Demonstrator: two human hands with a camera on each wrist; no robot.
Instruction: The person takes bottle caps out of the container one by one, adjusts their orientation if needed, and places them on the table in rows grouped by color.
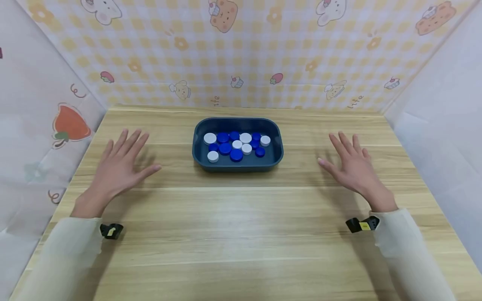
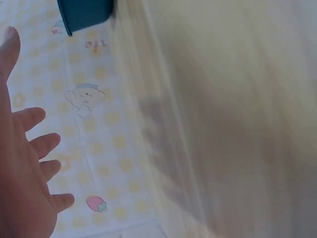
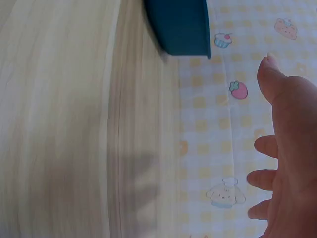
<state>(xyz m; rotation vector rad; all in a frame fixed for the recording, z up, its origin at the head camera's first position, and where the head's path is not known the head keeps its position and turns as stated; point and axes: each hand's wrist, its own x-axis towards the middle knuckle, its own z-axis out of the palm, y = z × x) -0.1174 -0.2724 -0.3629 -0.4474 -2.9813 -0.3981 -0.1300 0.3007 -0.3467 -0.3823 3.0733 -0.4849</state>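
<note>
Toward the back of the wooden table stands a dark blue tray (image 1: 237,168) with rounded corners. Several blue discs (image 1: 236,155) and several white discs (image 1: 213,156), like bottle caps in two sizes, lie mixed on its floor. My left hand (image 1: 119,167) is held over the table left of the tray, fingers spread and holding nothing. On the other side my right hand (image 1: 354,167) hovers likewise, palm down with fingers apart. Neither hand touches the tray. Both wrist views show a corner of the tray (image 3: 183,29) and the hand's straight fingers; the discs are out of sight there.
A yellow-checked cloth (image 1: 248,54) with cartoon prints rises behind the table (image 1: 233,234). White cloth walls border it at left (image 1: 34,125) and right (image 1: 444,125). Each wrist wears a black strap device (image 1: 111,230).
</note>
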